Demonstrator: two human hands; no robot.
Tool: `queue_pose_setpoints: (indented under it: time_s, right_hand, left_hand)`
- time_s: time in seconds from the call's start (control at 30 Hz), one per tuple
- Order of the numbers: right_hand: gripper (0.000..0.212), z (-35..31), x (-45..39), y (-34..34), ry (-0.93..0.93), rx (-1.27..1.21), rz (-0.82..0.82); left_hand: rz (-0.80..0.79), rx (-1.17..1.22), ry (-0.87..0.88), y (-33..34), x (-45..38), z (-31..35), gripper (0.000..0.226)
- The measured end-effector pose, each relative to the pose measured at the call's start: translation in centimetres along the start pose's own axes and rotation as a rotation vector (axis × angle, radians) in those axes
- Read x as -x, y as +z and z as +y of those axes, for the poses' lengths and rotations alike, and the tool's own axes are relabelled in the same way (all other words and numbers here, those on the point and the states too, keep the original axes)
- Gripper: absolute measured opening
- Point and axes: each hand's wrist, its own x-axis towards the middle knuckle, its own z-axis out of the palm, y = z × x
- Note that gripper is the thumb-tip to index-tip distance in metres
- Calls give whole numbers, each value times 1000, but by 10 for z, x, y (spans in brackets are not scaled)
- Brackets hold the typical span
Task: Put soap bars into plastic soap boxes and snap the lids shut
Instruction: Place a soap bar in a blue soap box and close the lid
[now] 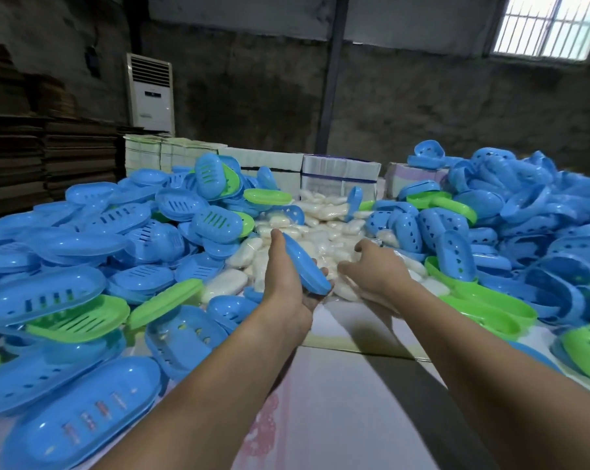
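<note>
Left hand [288, 276] cradles a blue soap box half [306, 266] tilted on edge, thumb up along it, while the right hand [376, 266], fingers loosely curled and empty, reaches over the white soap bars [324, 232]; a slick wrapped bar could slip, or the tilted shell slide off the palm.

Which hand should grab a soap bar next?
Probably the right hand. It is open, holds nothing, and hovers just over the white soap bars. The left hand is busy gripping a blue box.
</note>
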Motion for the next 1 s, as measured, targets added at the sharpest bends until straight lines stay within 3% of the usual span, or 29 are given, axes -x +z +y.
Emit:
queue_pose_setpoints:
  time_s: [0.13, 0.3, 0.37, 0.53, 1.0]
  right_hand:
    - [49, 13, 27, -25, -27, -603, -11]
    - [31, 15, 60, -38, -170, -908, 35]
    - [28, 11, 67, -38, -244, -925, 19]
    - [31, 5, 74, -27, -385, -900, 3]
    - [31, 6, 74, -28, -396, -935, -17]
  left_hand:
    - [-111, -33, 28, 2, 3, -3, 50]
    - [-256, -58, 3, 5, 4, -13, 37]
    - [-304, -76, 13, 6, 5, -14, 38]
    - [-414, 2, -50, 3, 9, -16, 67]
    - [-505, 71, -77, 3, 10, -25, 72]
